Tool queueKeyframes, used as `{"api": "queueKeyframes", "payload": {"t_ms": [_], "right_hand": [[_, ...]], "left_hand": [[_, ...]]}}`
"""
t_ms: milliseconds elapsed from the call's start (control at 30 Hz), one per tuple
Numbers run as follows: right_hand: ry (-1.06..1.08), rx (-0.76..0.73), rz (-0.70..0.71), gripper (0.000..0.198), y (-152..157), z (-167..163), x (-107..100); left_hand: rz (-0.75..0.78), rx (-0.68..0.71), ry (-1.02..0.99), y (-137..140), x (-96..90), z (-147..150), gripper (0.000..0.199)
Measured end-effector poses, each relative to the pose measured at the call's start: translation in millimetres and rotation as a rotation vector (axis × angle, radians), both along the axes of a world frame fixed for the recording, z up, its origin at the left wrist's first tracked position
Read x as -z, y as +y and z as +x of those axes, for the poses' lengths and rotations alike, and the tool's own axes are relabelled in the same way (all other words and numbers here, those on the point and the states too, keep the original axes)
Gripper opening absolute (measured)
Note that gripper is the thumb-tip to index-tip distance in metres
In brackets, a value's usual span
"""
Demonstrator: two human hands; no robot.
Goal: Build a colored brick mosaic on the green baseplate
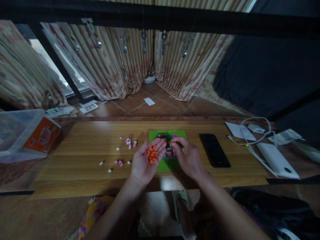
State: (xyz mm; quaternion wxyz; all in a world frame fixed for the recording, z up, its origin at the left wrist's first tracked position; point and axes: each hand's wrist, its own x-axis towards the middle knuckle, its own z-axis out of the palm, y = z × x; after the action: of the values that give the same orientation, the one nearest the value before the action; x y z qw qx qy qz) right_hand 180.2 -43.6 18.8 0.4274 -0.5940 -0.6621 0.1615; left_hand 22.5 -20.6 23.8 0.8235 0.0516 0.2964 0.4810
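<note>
Head view: open left hand under orange bricks; right hand, grip unclear; green baseplate partly hidden.

There are two hands, one green baseplate, one phone and one clear bin.

1. So the left hand is palm up, kinda cupped, fingers pointing forward and angled over toward the other hand.
2. Left thumb sticks out to the side, well apart from the fingers.
3. Right hand is basically back-up, thumb and index tips brought together in a pinch, right near the left fingertips.
4. Left forearm and right forearm are both bare, coming up from the bottom and angling inward, so the hands end up side by side.
</note>
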Motion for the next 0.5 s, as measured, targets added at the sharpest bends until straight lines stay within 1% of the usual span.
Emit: {"api": "queueKeyframes", "payload": {"t_ms": [67, 133, 200, 300, 400, 500], "right_hand": [[0.069, 0.123, -0.017, 0.017, 4.4, 21.0, -0.9], [0.102, 0.196, -0.091, 0.017, 8.1, 40.8, 0.8], [0.113, 0.23, -0.184, 0.018, 10.0, 53.4, 3.8], [0.073, 0.195, -0.251, 0.018, 10.2, 54.0, 7.8], [0.04, 0.129, -0.254, 0.02, 10.4, 43.3, 11.6], [-0.004, 0.108, -0.231, 0.02, 12.9, 36.1, 16.6]], "left_hand": [[-0.025, -0.065, 0.046, 2.7, -0.2, -3.3, 0.034], [-0.05, -0.126, 0.082, 5.9, -0.7, -7.0, 0.033], [-0.065, -0.161, 0.099, 8.5, -1.4, -9.9, 0.034], [-0.076, -0.165, 0.103, 9.5, -2.3, -11.6, 0.032], [-0.077, -0.145, 0.106, 8.2, -1.9, -11.0, 0.031], [-0.079, -0.139, 0.113, 7.5, -1.1, -10.4, 0.032]]}}
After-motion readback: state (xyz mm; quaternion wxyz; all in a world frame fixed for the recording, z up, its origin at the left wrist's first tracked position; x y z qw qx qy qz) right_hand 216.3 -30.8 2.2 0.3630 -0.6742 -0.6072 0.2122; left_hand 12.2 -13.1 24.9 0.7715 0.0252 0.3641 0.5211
